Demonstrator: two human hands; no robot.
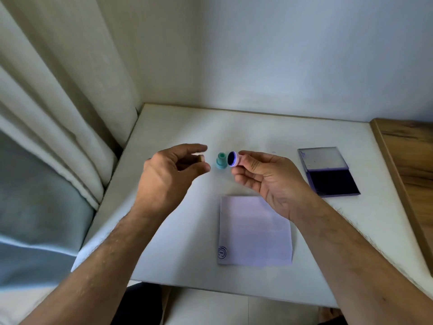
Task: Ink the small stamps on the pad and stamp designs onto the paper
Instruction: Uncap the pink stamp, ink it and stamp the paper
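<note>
Currently, the right hand (264,181) pinches a small round pink stamp (235,158) between thumb and fingertips, held above the table with its dark, inked circular face turned to the left. The left hand (164,170) is raised opposite it, fingers loosely curled with thumb and forefinger apart; a small tan object (201,158) shows at its fingers, but whether it is gripped cannot be determined. A teal plastic stamp (220,161), stepped and cylindrical, stands upright on the smooth white table (187,231) between the two hands, touching neither. A rectangular sheet of pale paper (255,231) lies flat nearer the person and bears one circular blue imprint (222,252) at its near left corner. The ink pad (332,181) lies open at right, its dark pad surface exposed and its hinged lid (322,158) laid flat behind.
</note>
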